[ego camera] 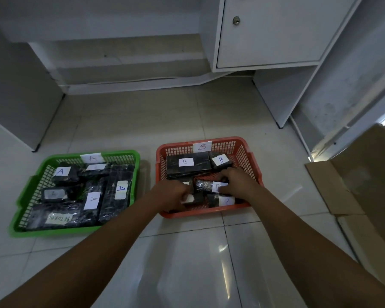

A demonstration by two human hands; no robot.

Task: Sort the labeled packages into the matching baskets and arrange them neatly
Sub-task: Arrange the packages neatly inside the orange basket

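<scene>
A red basket (249, 161) tagged B stands on the floor and holds several black-wrapped packages with white B labels. Both my hands are inside it. My left hand (172, 193) grips a small black package (192, 198) with a white label near the basket's front. My right hand (237, 182) holds a foil-grey package (206, 186) labelled B in the middle. A large B package (188, 164) and a smaller B package (221, 161) lie at the back. To the left, a green basket (38, 181) tagged A holds several black packages labelled A.
Flattened cardboard (353, 181) lies on the tiled floor at the right. A white cabinet with a locked door (271, 32) stands behind the baskets. White desk panels rise at the left. Glossy floor tiles (187, 263) lie in front of the baskets.
</scene>
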